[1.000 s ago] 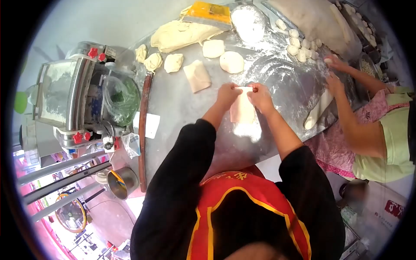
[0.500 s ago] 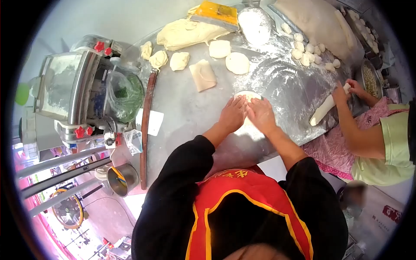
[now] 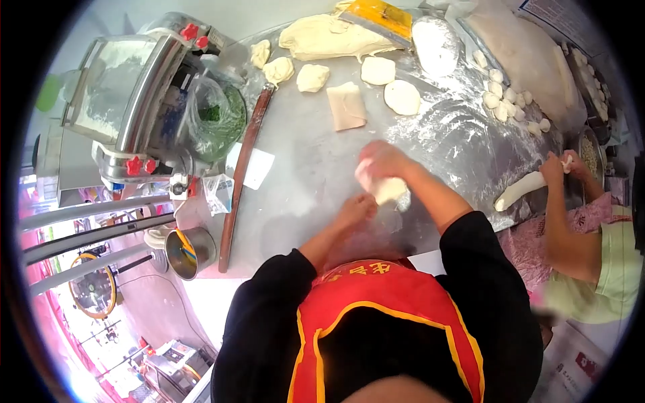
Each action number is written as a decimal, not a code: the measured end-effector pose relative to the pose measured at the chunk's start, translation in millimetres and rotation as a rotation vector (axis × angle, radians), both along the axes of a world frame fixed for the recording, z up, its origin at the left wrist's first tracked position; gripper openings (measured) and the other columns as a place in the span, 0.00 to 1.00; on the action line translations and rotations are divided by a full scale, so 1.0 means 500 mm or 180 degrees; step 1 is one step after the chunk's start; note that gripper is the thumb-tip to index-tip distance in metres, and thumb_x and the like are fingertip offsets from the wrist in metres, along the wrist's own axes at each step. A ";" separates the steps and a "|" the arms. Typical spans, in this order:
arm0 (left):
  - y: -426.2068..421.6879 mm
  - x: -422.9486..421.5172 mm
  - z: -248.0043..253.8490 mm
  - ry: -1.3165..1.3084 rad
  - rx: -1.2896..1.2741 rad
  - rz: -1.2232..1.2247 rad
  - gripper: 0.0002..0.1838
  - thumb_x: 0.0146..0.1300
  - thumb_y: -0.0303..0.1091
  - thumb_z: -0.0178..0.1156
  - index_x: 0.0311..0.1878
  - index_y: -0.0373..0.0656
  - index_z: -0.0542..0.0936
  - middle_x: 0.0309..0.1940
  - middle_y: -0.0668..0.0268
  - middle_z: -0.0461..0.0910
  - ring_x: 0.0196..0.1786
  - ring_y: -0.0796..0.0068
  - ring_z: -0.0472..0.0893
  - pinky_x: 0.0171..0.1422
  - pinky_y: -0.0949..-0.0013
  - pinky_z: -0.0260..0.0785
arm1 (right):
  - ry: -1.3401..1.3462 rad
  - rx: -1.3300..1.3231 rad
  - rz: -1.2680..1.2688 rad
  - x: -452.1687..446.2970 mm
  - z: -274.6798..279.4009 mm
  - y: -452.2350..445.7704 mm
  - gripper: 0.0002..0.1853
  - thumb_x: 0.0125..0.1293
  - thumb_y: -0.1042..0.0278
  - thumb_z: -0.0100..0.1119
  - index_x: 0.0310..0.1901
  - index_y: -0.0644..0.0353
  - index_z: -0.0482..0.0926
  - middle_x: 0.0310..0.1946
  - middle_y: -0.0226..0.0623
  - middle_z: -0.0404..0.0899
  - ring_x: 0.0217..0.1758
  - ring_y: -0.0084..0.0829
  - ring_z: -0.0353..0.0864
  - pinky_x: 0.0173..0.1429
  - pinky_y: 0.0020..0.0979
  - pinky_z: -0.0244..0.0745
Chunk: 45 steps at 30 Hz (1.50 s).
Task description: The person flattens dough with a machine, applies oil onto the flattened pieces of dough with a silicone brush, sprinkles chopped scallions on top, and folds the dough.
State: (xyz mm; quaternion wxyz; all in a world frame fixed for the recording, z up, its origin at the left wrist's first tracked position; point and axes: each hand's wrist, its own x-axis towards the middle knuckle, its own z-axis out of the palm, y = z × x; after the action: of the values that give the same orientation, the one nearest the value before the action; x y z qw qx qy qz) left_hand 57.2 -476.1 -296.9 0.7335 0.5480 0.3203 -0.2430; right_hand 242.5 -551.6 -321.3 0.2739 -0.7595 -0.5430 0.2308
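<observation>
A pale piece of dough lies under and beside my right hand over the metal worktop. My right hand is blurred, with its fingers curled around the dough's far side. My left hand is closed at the near left edge of the dough; anything inside its fingers is hidden. Beyond my hands are a folded tan dough sheet, a round flattened dough piece and another dough piece.
A large dough mass lies at the back by a yellow-handled scraper. A wooden rod, green filling and a roller machine stand left. At right, a co-worker's hands hold a dough roll near small dough balls.
My hands were side by side, flat on the dough. The right one has lifted and curled round it; the left has drawn back toward me and closed. The camera view has shifted.
</observation>
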 end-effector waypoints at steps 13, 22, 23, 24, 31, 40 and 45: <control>0.025 0.229 -0.043 -0.0909 0.1164 -0.0196 0.12 0.58 0.33 0.57 0.37 0.31 0.79 0.24 0.63 0.76 0.29 0.73 0.75 0.35 0.66 0.67 | 0.0918 0.1120 -0.3809 0.001 -0.051 -0.256 0.18 0.55 0.58 0.67 0.37 0.68 0.79 0.26 0.35 0.79 0.30 0.29 0.77 0.35 0.33 0.73; -0.029 0.281 0.012 -0.2121 0.2991 -0.0698 0.09 0.54 0.33 0.61 0.35 0.37 0.80 0.35 0.52 0.80 0.42 0.59 0.79 0.43 0.59 0.69 | 0.0766 0.0223 -0.2870 0.010 0.053 -0.212 0.16 0.52 0.74 0.61 0.44 0.64 0.78 0.38 0.42 0.78 0.40 0.35 0.79 0.43 0.35 0.75; -0.031 0.256 0.009 -0.2409 0.3130 -0.0855 0.11 0.56 0.33 0.60 0.39 0.37 0.79 0.40 0.52 0.79 0.46 0.58 0.77 0.47 0.59 0.69 | 0.0179 0.0380 -0.2611 -0.024 0.071 -0.227 0.15 0.53 0.74 0.60 0.45 0.64 0.78 0.39 0.44 0.79 0.43 0.38 0.79 0.46 0.37 0.74; -0.032 0.229 0.001 -0.2696 0.3270 -0.1015 0.13 0.57 0.33 0.58 0.43 0.37 0.79 0.45 0.52 0.77 0.51 0.57 0.76 0.52 0.59 0.68 | -0.0399 0.0535 -0.2336 -0.053 0.080 -0.236 0.15 0.54 0.74 0.59 0.45 0.63 0.78 0.40 0.46 0.79 0.45 0.41 0.79 0.50 0.38 0.74; -0.081 0.138 -0.023 -0.3252 0.4147 -0.1829 0.27 0.61 0.37 0.55 0.62 0.34 0.67 0.66 0.53 0.62 0.68 0.55 0.61 0.71 0.57 0.53 | -0.1320 0.0344 -0.1687 -0.143 0.050 -0.256 0.22 0.61 0.65 0.57 0.54 0.69 0.72 0.56 0.51 0.71 0.63 0.46 0.67 0.69 0.42 0.59; -0.034 0.216 0.000 -0.2602 0.3436 -0.0931 0.14 0.64 0.35 0.51 0.48 0.39 0.78 0.48 0.52 0.77 0.55 0.54 0.73 0.60 0.58 0.64 | 0.1023 0.0612 -0.3454 -0.155 0.068 -0.292 0.15 0.68 0.63 0.47 0.51 0.59 0.75 0.47 0.46 0.77 0.52 0.39 0.76 0.55 0.39 0.72; -0.030 0.293 -0.031 -0.1075 0.2212 -0.1432 0.13 0.51 0.30 0.61 0.42 0.40 0.78 0.38 0.52 0.78 0.46 0.50 0.74 0.53 0.55 0.65 | 0.5221 0.2027 -0.4721 -0.182 0.041 -0.261 0.21 0.70 0.57 0.45 0.53 0.69 0.67 0.49 0.46 0.73 0.52 0.38 0.74 0.58 0.36 0.72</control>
State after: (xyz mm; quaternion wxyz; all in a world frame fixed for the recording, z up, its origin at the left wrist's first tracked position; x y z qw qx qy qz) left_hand 203.7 -491.2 -312.2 0.4768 0.8500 0.1315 -0.1816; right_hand 151.3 -682.0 -300.9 0.7928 -0.4099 0.3453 0.2901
